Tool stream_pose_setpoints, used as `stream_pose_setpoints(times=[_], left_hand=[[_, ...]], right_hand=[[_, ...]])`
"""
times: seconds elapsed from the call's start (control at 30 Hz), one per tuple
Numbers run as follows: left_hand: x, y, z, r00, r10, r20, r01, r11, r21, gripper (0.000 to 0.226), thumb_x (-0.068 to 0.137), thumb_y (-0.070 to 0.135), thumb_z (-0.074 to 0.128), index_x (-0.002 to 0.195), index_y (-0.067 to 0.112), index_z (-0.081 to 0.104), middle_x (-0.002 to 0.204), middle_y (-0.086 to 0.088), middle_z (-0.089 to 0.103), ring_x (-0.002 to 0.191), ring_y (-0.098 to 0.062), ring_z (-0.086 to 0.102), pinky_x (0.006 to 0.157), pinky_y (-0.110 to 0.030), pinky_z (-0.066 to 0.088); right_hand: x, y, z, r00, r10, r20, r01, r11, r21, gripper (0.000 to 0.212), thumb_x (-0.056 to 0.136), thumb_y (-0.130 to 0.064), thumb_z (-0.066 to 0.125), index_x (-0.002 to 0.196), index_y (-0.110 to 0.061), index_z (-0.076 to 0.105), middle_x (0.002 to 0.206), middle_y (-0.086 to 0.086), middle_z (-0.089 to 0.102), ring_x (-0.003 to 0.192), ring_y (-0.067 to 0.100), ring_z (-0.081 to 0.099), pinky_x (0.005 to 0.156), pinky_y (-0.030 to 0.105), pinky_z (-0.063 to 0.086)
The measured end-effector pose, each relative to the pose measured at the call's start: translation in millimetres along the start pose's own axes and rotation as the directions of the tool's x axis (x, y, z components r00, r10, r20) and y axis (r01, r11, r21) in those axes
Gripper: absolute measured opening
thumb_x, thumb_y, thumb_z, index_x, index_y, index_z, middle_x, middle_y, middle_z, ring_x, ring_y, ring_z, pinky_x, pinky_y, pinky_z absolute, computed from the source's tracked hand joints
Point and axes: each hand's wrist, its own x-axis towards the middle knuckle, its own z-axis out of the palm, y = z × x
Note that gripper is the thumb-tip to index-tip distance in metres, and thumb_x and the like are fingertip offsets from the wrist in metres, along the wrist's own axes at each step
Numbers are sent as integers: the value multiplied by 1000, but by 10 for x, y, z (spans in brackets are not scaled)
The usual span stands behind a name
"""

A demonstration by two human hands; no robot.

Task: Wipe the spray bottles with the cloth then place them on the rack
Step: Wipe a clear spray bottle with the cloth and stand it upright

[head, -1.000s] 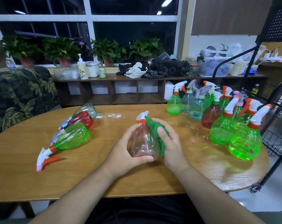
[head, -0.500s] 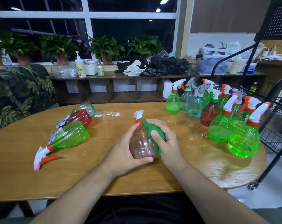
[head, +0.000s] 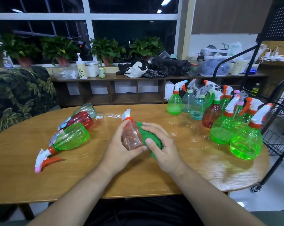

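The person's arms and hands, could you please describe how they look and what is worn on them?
Both the left hand and the right hand are bare: no gloves, rings or watch show. The left forearm and the right forearm are uncovered, with no sleeve in view.

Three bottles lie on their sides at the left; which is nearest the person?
The green bottle, closest to the table's near edge; the red bottle and the pale teal bottle lie behind it, farther back.

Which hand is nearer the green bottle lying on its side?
Left. The left hand, gripping the pink bottle, is right of the lying green bottle; the right hand, with the cloth, is farther right.
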Motion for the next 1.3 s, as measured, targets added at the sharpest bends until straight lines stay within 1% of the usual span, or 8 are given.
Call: stream_pose_setpoints(times=[0.13,0.23,0.37,0.53,0.77,1.0,1.17,1.3], left_hand=[[-36,38,-13,995,50,82,-55,997,59,110,65,41,103,156,42,42,149,16,57,137,-11,57,114,-44,50],[-74,78,12,987,99,130,-112,989,95,111,63,42,104,155,46,42,149,16,56,138,-12,56,115,-41,49],[-82,111,29,980,124,153,-132,990,45,109,66,35,103,156,39,43,151,14,56,141,-15,55,117,-43,47],[-64,113,27,975,96,202,-85,994,-61,102,75,32,96,158,28,38,152,1,57,143,-25,54,119,-50,44],[-55,6,8,962,34,272,-31,999,-16,108,71,30,101,157,35,34,150,7,57,140,-20,57,120,-50,44],[-37,-21,39,969,112,219,-139,984,108,118,65,42,103,161,41,34,153,12,54,141,-15,55,117,-44,47],[-13,-53,36,990,106,92,-116,988,103,115,64,44,103,158,41,38,153,12,53,139,-12,56,115,-42,49],[37,-107,32,999,36,-34,-35,998,43,107,63,47,102,152,41,44,146,8,60,132,-13,62,111,-46,53]], right_hand=[[9,41,-23,997,75,-32,-74,996,48,34,106,-14,56,138,-11,68,143,1,65,138,27,58,118,46,45],[27,45,-31,982,190,-21,-183,965,190,36,109,-20,51,142,-15,65,141,6,66,134,31,61,114,56,48],[38,-18,-48,954,299,1,-276,882,383,36,109,-21,48,141,-12,63,136,12,69,125,30,66,107,48,54],[66,-8,-51,935,355,-4,-307,813,495,35,108,-23,51,138,-14,65,137,18,67,128,45,63,112,71,46],[42,25,-63,944,328,-8,-299,868,396,33,107,-19,53,137,-11,66,132,15,71,123,41,67,108,66,51],[24,54,-43,971,238,5,-231,938,257,36,108,-17,52,141,-11,65,142,11,65,135,35,60,114,65,45],[14,13,-28,995,100,-3,-99,991,95,36,106,-22,54,136,-7,68,146,2,63,142,27,55,120,47,42],[-11,-23,-4,996,66,66,-69,997,32,35,105,-10,57,138,-6,66,149,6,60,143,25,54,117,34,45]])
